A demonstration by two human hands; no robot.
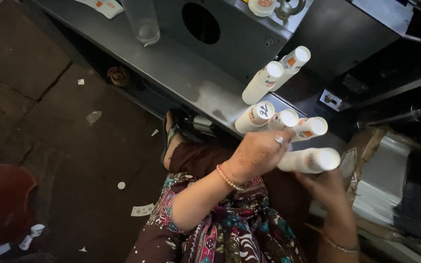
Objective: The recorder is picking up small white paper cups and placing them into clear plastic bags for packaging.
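Note:
Both hands meet on a stack of white paper cups point(312, 159) that lies sideways, open end to the right. My left hand point(257, 156), with a ring and a beaded bangle, curls over the stack's near end. My right hand point(326, 189) cups it from below. Just beyond my left fingers, three more cup stacks point(255, 117) point(284, 119) point(312, 127) lie on the grey metal shelf point(171, 63). Two further stacks point(263, 82) point(293, 61) lean against the dark machine behind.
The dark machine housing has a round hole point(200, 23). A clear plastic tube point(142, 22) stands on the shelf at the back. An open cardboard box point(386, 175) with silvery contents sits at right. A red tub point(1, 204) and paper scraps lie on the floor beside my sandalled foot point(171, 134).

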